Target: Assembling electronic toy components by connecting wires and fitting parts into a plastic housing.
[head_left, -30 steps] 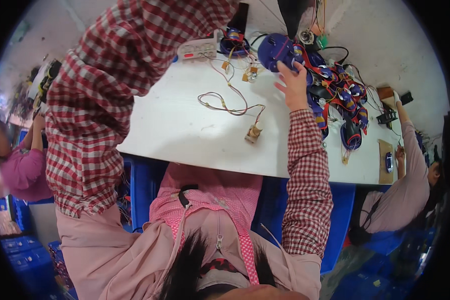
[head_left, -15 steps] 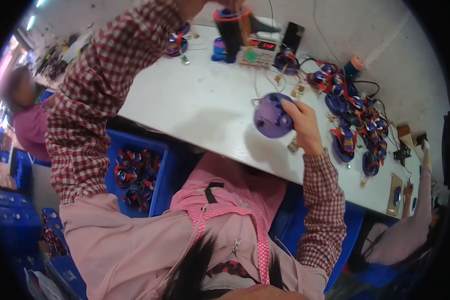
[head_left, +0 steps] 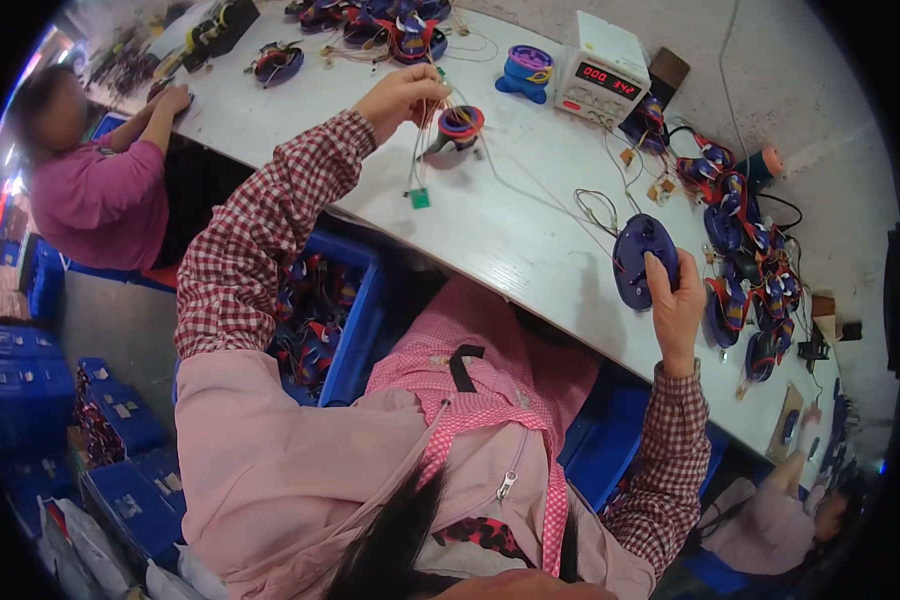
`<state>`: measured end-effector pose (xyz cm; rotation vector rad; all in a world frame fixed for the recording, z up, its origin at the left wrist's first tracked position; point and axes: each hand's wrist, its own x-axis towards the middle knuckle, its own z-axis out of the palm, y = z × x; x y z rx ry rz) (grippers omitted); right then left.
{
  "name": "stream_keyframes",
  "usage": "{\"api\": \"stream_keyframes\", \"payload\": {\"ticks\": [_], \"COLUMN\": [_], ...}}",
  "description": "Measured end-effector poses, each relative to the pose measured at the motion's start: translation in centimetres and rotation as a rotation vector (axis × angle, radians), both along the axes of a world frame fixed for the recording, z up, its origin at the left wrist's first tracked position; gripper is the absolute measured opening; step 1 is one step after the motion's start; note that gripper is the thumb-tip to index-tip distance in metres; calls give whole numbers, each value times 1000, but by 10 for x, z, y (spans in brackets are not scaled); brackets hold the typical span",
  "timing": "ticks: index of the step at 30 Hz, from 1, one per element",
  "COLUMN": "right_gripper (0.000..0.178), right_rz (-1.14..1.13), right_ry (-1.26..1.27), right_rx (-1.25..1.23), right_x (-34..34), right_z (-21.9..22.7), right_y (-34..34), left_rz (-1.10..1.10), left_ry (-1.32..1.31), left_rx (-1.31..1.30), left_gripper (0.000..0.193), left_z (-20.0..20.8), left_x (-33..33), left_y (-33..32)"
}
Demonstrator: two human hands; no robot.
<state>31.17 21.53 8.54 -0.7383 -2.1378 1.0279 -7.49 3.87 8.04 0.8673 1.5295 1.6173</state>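
Note:
My left hand [head_left: 402, 102] pinches a bunch of thin wires. From these wires a small green circuit board [head_left: 420, 198] dangles above the white table [head_left: 530, 235]. Just beside the fingers is a round blue, red and black part [head_left: 459, 124] that the wires run into; whether it hangs or touches the table I cannot tell. Out to the right, my right hand [head_left: 678, 305] grips a purple oval shell [head_left: 644, 262] by its edge, thumb on its inner face. Thin leads stretch from near the shell towards the left-hand part.
A white power supply [head_left: 602, 75] with a red display stands at the back by a blue-purple pot [head_left: 526, 74]. Wired assemblies [head_left: 745, 235] crowd the right side, others the far left. A blue crate [head_left: 355, 330] sits below the table edge. Co-workers [head_left: 100, 190] sit on both sides.
My left hand has come away from the top edge with the wired part, the green board now dangling free. My right hand has turned the shell more edge-on. The view has shifted.

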Motion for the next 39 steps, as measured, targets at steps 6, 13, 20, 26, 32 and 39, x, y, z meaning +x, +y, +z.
{"api": "stream_keyframes", "payload": {"ticks": [6, 13, 20, 26, 32, 39], "right_gripper": [26, 40, 43, 45, 43, 40], "right_rz": [27, 214, 222, 204, -88, -260], "right_ry": [-80, -233, -273, -310, -282, -371], "right_rx": [745, 933, 874, 742, 526, 4], "right_x": [-16, -19, -21, -9, 7, 11], "right_z": [-12, -69, -94, -74, -59, -85], "right_y": [-5, -27, -31, -29, -31, -47], "left_rz": [-168, -488, -547, 28, -47, 56], "left_ry": [97, 336, 229, 777, 905, 950], "left_rx": [-86, -296, -229, -54, 139, -69], "left_gripper": [9, 12, 22, 29, 34, 27], "left_z": [-39, -50, -60, -40, -30, -97], "left_x": [0, 7, 36, 80, 179, 209], "left_y": [-9, -28, -38, -34, -6, 120]}}
